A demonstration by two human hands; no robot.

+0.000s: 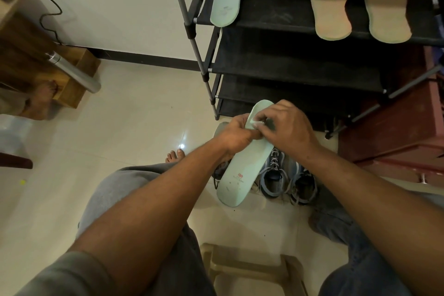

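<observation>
A: What is seen nearest the lens?

B: Two bare forearms are stretched forward over a beige plastic stool (252, 267). Beyond them a mint-green insole (242, 170) is held in the air, above the blue sneakers (274, 175) on the floor.

A: How are the hands engaged?

B: The insole is gripped about its middle by the left hand (234, 136), with the fingers curled round its edge. A small white scrap (257, 123) is pinched by the right hand (288, 127) against the toe end. Whether it is a cloth or a sticker cannot be told.

A: Which step is judged to be in hand?

B: The forepart is being worked on, probably wiped or peeled. Three other insoles (332, 2) are laid out on the shoe rack (288, 62), so this one is likely to be set beside them next. For that, the scrap must be released and the insole carried up level to the shelf.
</observation>
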